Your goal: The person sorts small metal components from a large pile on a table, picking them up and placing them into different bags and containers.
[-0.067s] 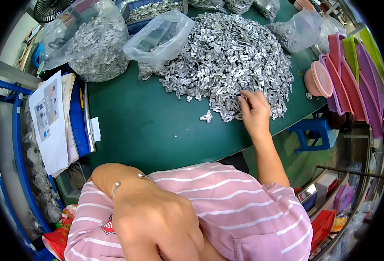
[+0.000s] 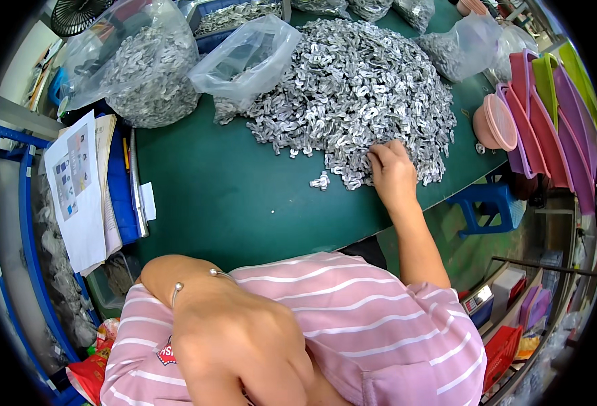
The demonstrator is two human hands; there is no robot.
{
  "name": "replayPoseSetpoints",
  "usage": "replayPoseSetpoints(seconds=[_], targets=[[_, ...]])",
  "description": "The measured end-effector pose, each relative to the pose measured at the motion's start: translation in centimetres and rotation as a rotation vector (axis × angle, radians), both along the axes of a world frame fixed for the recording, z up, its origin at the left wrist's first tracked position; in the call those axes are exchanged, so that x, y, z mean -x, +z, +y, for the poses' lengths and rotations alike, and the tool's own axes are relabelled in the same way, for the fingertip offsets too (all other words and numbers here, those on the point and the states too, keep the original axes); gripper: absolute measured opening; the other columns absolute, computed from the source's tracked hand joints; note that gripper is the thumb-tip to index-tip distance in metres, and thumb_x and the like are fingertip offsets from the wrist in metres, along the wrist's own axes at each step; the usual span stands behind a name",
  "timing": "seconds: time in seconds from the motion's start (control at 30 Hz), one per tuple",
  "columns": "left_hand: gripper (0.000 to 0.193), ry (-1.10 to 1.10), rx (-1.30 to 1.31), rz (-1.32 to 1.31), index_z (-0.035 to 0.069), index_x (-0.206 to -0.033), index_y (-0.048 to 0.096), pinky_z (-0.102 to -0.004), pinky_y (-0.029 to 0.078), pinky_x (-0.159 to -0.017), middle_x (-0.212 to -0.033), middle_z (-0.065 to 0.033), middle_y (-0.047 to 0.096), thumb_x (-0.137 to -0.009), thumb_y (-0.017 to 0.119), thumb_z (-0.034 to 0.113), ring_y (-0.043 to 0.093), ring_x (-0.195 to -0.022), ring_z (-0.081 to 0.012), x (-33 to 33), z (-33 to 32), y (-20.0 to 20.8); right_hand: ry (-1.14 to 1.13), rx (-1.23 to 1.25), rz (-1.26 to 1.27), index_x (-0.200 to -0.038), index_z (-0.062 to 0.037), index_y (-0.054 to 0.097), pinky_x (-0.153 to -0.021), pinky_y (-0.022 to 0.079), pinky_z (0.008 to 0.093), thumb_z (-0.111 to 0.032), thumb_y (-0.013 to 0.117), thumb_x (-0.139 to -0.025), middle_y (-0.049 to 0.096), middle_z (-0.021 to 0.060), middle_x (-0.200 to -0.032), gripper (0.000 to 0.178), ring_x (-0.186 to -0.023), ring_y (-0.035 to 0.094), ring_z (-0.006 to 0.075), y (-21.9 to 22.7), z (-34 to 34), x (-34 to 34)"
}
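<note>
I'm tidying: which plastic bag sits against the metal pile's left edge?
The gaping bag; the bulging bag stands farther left, the other bags behind or right.

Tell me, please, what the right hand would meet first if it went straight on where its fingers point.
Probably the pile of small silvery parts: the right hand is at its near side, though exact contact is unclear.
</note>
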State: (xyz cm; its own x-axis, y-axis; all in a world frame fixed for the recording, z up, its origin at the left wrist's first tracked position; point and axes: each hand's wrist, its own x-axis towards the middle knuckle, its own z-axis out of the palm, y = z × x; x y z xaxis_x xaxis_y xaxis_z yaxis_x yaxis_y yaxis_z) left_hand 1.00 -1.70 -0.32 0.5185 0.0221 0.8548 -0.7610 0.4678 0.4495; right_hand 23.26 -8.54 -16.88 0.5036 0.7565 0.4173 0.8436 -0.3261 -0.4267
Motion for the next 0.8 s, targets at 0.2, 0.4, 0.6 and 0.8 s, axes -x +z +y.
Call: replayPoseSetpoints(seconds=[0.2, 0.4, 0.6, 0.8], targets=[[0.014, -0.151, -0.114, 0.102, 0.005, -0.068, 0.06, -0.0275, 0.024, -0.035, -0.056, -0.0118, 0.045, -0.076, 0.058, -0.007, 0.039, -0.042, -0.0171, 0.4, 3.4, -0.9, 0.114, -0.13, 0.237, -0.08, -0.0028, 0.063, -0.058, 0.046, 0.0311, 0.001, 0.065, -0.071, 0.057, 0.0089, -0.078, 0.01, -0.064, 0.056, 0.0229, -0.1, -0.5, -0.8], [0.013, 0.219, 0.154, 0.568, -0.004, -0.081, 0.066, -0.0292, 0.03, -0.04, -0.058, -0.0113, 0.055, -0.076, 0.068, 0.007, 0.044, -0.045, -0.0154, 2.5, 4.6, -5.2, 0.244, -0.376, 0.672, -0.079, -0.0015, 0.063, -0.062, 0.04, 0.0219, 0.003, 0.067, -0.071, 0.057, 0.003, -0.079, 0.01, -0.068, 0.049, 0.0102, 0.7, -1.0, 0.6], [0.014, 0.212, 0.409, 0.857, -0.001, -0.094, 0.062, -0.0224, 0.024, -0.041, -0.057, -0.0012, 0.043, -0.084, 0.058, 0.007, 0.033, -0.047, -0.0066, 2.4, 4.9, -9.6, 0.373, -0.679, 1.854, -0.117, -0.0061, 0.05, -0.046, 0.027, 0.0175, -0.004, 0.05, -0.089, 0.05, 0.0025, -0.083, 0.027, -0.055, 0.035, 0.0046, 1.3, -1.5, 3.1], [0.016, 0.129, 0.571, 1.009, 0.003, -0.101, 0.058, -0.0182, 0.022, -0.04, -0.059, 0.0027, 0.033, -0.089, 0.049, 0.009, 0.028, -0.048, -0.0052, 2.4, 5.2, -11.6, 0.414, -0.706, 2.461, -0.107, -0.0001, 0.049, -0.043, 0.028, 0.0178, -0.011, 0.043, -0.093, 0.048, 0.0043, -0.079, 0.019, -0.052, 0.035, 0.0047, 0.2, -1.9, 2.7]])
